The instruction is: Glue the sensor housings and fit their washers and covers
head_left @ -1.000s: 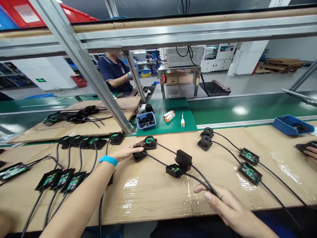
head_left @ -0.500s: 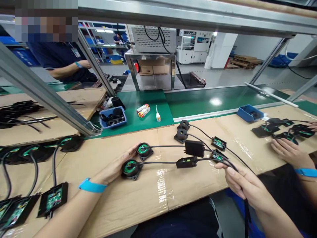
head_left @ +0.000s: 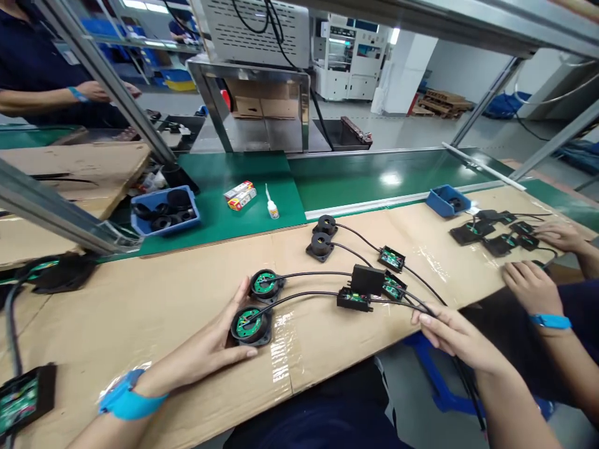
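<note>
My left hand (head_left: 213,346) lies on the cardboard bench top (head_left: 154,305), fingers curved round the nearer of two round black parts with green boards (head_left: 251,323); the second round part (head_left: 264,285) sits just beyond it. Black cables run right from both to two small black boxes (head_left: 362,288). My right hand (head_left: 456,340) pinches those cables (head_left: 423,307) at the bench's front edge, where they drop over the side. A second pair of round black parts (head_left: 321,237) with cables and open green boards (head_left: 391,257) lies further back.
A blue bin of black rings (head_left: 165,212), a small glue bottle (head_left: 272,206) and a red-white box (head_left: 240,194) sit on the green mat. A co-worker's hands (head_left: 533,284) handle black boards at right, by a blue tray (head_left: 447,201). Another person stands back left. More cabled boards (head_left: 21,399) lie at left.
The view has swung right and down. My left hand has slid the two round parts nearer to me and rightward; my right hand still grips the cables at the bench edge.
</note>
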Demonstrator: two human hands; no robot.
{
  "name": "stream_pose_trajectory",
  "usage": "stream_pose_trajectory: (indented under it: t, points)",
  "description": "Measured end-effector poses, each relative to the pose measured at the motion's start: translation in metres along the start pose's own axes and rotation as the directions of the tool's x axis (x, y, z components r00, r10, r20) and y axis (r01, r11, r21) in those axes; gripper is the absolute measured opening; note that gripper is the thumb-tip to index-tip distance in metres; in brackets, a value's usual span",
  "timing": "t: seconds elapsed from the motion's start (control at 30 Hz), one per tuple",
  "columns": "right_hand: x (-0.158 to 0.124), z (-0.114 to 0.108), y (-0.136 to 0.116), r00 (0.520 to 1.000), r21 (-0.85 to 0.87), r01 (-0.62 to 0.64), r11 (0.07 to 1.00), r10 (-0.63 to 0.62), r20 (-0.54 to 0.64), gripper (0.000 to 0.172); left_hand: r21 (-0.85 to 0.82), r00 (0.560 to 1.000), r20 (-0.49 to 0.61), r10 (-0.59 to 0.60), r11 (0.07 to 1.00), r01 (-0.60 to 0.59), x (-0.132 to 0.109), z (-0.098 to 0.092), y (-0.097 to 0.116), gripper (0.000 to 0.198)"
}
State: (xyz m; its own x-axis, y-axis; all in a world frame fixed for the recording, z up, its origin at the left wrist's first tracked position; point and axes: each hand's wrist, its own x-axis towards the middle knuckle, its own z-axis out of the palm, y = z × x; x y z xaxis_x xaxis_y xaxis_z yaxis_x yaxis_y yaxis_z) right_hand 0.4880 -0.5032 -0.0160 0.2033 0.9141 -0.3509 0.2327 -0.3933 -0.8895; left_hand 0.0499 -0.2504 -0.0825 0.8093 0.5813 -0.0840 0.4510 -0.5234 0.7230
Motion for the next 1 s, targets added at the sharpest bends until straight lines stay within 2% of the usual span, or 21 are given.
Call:
stream_pose_trajectory:
  t: [0.07, 0.17, 0.2, 0.27, 0.33, 0.4, 0.5, 0.6, 0.63, 0.7, 0.77, 0.83, 0.93, 1.0]
  points:
    - [-0.005, 0.002, 0.012, 0.998, -0.045, -0.029, 0.999, 0.031, 0.048, 0.053, 0.030, 0.999, 0.032, 0.033, 0.999, -0.034, 0.008, -0.006, -0.013, 0.131]
    - [-0.007, 0.007, 0.024, 0.999, -0.175, -0.022, 0.984, 0.029, 0.040, 0.050, 0.092, 0.996, 0.077, 0.046, 0.994, -0.053, 0.015, -0.010, -0.031, 0.128]
    - [-0.005, 0.008, 0.027, 1.000, -0.236, 0.006, 0.972, -0.001, 0.021, 0.050, 0.113, 0.997, 0.072, 0.041, 0.992, -0.049, 0.016, -0.010, -0.035, 0.126]
    - [0.003, 0.008, 0.032, 0.990, -0.414, 0.104, 0.904, -0.136, -0.047, 0.046, 0.147, 0.999, 0.028, 0.034, 0.988, -0.037, 0.016, -0.003, -0.037, 0.124]
    - [0.018, 0.002, 0.037, 0.947, -0.587, 0.172, 0.791, -0.298, -0.124, 0.039, 0.175, 0.999, -0.021, 0.027, 0.984, -0.023, 0.015, 0.010, -0.032, 0.124]
    - [0.040, -0.008, 0.040, 0.890, -0.683, 0.171, 0.710, -0.410, -0.202, 0.037, 0.201, 0.998, -0.065, 0.013, 0.980, 0.000, 0.017, 0.026, -0.019, 0.121]
    - [0.073, -0.026, 0.038, 0.825, -0.731, 0.125, 0.671, -0.479, -0.299, 0.038, 0.218, 0.989, -0.145, -0.006, 0.975, 0.039, 0.022, 0.051, 0.007, 0.110]
    - [0.091, -0.031, 0.024, 0.762, -0.778, 0.097, 0.620, -0.550, -0.343, 0.042, 0.175, 0.977, -0.209, -0.028, 0.982, 0.065, 0.028, 0.061, 0.027, 0.110]
    - [0.092, -0.027, 0.017, 0.746, -0.792, 0.125, 0.598, -0.583, -0.322, 0.046, 0.148, 0.975, -0.219, -0.031, 0.987, 0.064, 0.030, 0.059, 0.031, 0.115]
    - [0.093, -0.010, 0.000, 0.718, -0.805, 0.262, 0.532, -0.665, -0.206, 0.050, 0.105, 0.976, -0.218, -0.017, 0.994, 0.041, 0.034, 0.049, 0.034, 0.128]
    - [0.096, 0.018, -0.017, 0.677, -0.779, 0.447, 0.440, -0.735, -0.027, 0.045, 0.104, 0.981, -0.196, 0.016, 0.995, 0.005, 0.039, 0.034, 0.032, 0.135]
    - [0.106, 0.050, -0.032, 0.651, -0.725, 0.580, 0.370, -0.747, 0.139, 0.041, 0.115, 0.988, -0.143, 0.049, 0.993, -0.032, 0.044, 0.022, 0.027, 0.133]
    - [0.131, 0.087, -0.048, 0.658, -0.651, 0.669, 0.358, -0.693, 0.295, 0.041, 0.093, 0.995, -0.074, 0.067, 0.994, -0.060, 0.050, 0.015, 0.024, 0.123]
    - [0.144, 0.098, -0.051, 0.677, -0.636, 0.675, 0.374, -0.657, 0.332, 0.032, 0.072, 0.996, -0.063, 0.064, 0.996, -0.060, 0.052, 0.017, 0.024, 0.120]
